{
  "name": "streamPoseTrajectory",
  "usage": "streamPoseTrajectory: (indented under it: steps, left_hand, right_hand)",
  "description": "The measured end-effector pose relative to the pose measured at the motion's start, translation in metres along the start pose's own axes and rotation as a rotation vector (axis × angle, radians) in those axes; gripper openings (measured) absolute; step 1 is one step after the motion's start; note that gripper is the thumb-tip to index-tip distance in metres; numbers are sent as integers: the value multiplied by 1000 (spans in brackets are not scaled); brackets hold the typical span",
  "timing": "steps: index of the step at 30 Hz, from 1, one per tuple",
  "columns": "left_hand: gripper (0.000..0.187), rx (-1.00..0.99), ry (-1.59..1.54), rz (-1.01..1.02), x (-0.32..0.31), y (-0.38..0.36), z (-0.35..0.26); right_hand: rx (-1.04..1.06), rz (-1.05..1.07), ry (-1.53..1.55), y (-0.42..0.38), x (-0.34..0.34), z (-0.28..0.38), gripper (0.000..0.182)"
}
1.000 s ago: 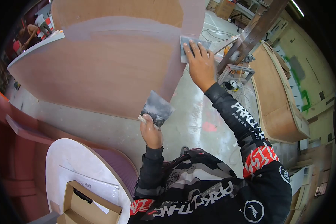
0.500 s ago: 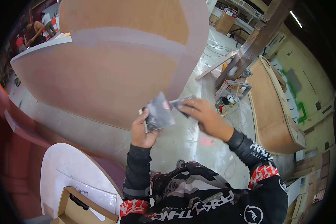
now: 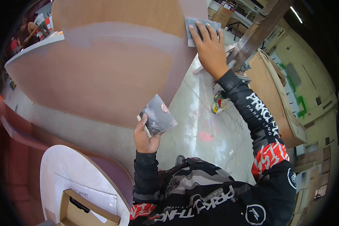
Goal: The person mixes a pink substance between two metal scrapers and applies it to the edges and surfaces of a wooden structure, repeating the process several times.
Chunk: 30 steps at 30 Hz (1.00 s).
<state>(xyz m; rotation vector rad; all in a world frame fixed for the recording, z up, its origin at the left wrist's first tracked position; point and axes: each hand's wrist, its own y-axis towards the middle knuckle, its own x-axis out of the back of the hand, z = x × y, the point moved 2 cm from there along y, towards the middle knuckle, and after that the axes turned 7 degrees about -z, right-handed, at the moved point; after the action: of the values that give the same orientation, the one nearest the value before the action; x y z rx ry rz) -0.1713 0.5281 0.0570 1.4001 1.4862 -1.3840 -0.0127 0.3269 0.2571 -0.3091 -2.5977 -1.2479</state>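
**Scraper on the panel edge**

The scraper (image 3: 200, 31) lies flat against the plywood panel (image 3: 101, 71) at one o'clock, under the right hand (image 3: 210, 49), fingers spread. At six o'clock, the left hand (image 3: 146, 136) pinches a grey putty plate (image 3: 158, 115).

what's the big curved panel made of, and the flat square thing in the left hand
The big curved brown panel looks like plywood: wood grain shows at the top, with matte grey-pink filler bands smeared over it. The flat grey square plate in the left hand looks like thin metal, dull sheen, smeared with dark and pink filler; plastic is possible.
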Motion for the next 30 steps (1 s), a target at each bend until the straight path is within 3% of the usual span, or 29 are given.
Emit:
streamPoseTrajectory:
  steps: [9,15,17,19,21,22,24,27,29,30]
  left_hand:
    - [34,-42,67,-60,-19,-4,2]
    - [30,-24,-29,-80,-30,2,6]
    - [29,-30,-26,-74,-28,6,9]
    - [28,-40,-19,-65,-21,12,12]
    - [29,27,-22,-104,-8,20,17]
    - [29,25,-4,-96,-3,23,16]
    - [18,190,-24,30,0,26,18]
    - [18,86,188,22,-22,24,25]
    - [22,87,160,-74,-53,14,14]
    - [24,22,80,-26,-57,13,5]
  right_hand:
    - [-142,187,115,-67,-9,20,61]
    - [-167,201,209,-96,0,36,56]
    - [-151,429,349,-114,10,46,53]
    - [-341,456,775,-122,35,53,58]
    - [-360,344,1129,-118,64,59,68]
    - [-372,326,1128,-115,78,61,68]
    - [-383,227,1434,-113,102,67,71]
    - [-296,265,1474,-134,105,64,72]
    - [-339,244,1460,-164,81,54,69]
    - [-253,401,1430,-188,61,49,67]
